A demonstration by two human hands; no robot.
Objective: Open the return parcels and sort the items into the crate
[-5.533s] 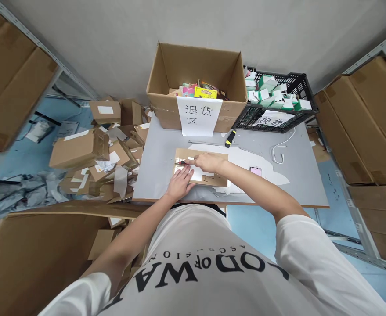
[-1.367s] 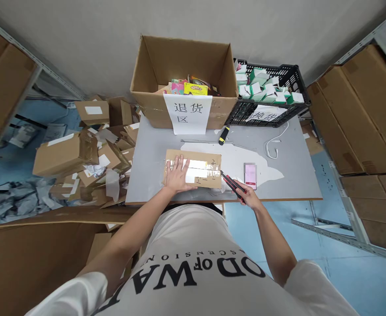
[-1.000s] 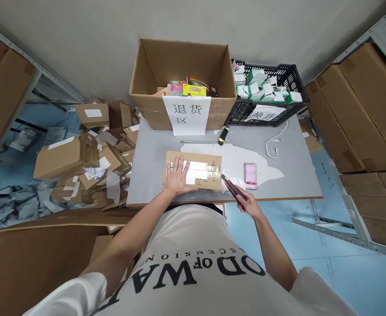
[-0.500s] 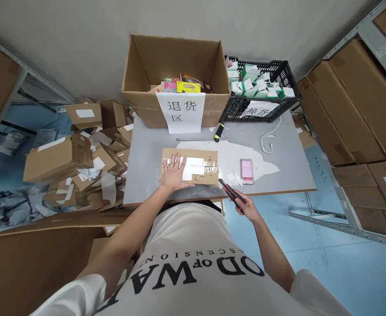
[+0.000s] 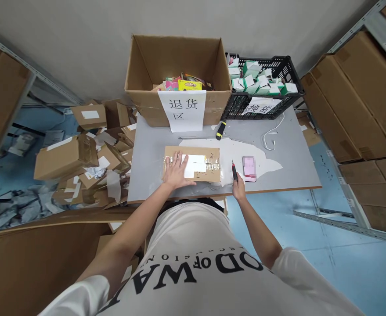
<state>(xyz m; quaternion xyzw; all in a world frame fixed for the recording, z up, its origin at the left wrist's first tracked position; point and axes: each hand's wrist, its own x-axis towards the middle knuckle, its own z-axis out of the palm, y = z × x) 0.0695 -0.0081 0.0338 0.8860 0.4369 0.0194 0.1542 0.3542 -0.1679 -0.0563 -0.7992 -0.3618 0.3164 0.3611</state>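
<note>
A taped cardboard box (image 5: 209, 172) with a white label and handwriting lies flat near the front of the grey table (image 5: 291, 134). My left hand (image 5: 175, 172) rests on its left part, fingers spread. Right of the box, my right hand (image 5: 239, 186) is wrapped round a black and red utility knife (image 5: 234, 171), whose thin tip points away from me. The knife is apart from the box. A phone (image 5: 249, 168) with a pink screen lies just right of that hand.
At the back stand an open carton (image 5: 140, 107) with colourful packets and a black crate (image 5: 275, 113) of green-white boxes. A yellow-black tool (image 5: 221, 131) and white cable (image 5: 269, 135) lie on the table. Discarded boxes (image 5: 63, 158) pile up left; stacked cartons (image 5: 354, 109) stand right.
My right hand has moved left and forward, turning the knife from slanting toward the box's corner to pointing nearly straight away. My left hand stays on the box.
</note>
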